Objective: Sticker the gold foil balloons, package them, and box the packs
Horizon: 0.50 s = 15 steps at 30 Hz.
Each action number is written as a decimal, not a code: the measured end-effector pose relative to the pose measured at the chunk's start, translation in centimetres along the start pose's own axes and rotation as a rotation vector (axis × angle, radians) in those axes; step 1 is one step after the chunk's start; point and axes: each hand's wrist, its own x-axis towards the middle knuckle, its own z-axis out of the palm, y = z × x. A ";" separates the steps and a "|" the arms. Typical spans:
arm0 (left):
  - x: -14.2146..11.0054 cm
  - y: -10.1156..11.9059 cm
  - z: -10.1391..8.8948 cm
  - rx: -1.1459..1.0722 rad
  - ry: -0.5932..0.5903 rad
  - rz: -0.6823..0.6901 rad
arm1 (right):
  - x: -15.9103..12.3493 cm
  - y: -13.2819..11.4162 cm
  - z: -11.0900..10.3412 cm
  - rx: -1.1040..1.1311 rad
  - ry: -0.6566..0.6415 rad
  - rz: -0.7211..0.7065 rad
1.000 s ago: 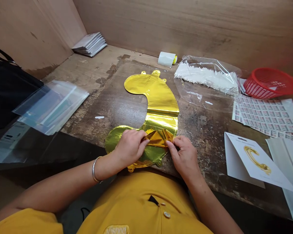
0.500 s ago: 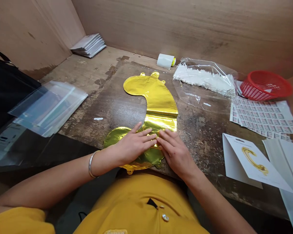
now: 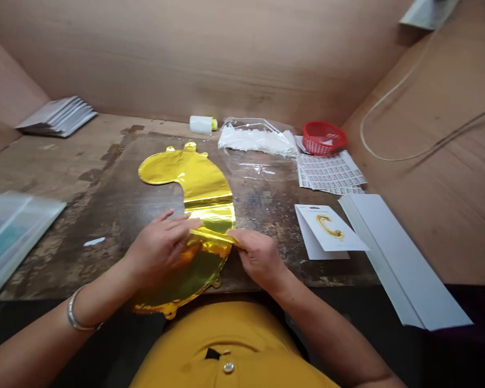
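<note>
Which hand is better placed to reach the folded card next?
Probably the right hand: the folded card stands on its side, while the left hand is farther off, across the gold foil. The right hand pinches the foil's edge, so it would likely need to let go first.

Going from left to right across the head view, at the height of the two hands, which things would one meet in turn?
Plastic sleeves, small white scrap, left hand, right hand, folded card with golden C, long white sheets. The gold foil piece overlaps both hands, so it is left out.
</note>
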 end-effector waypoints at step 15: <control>20.9 14.2 15.4 -0.619 -0.314 0.160 | -9.8 0.2 -14.5 0.331 1.210 0.610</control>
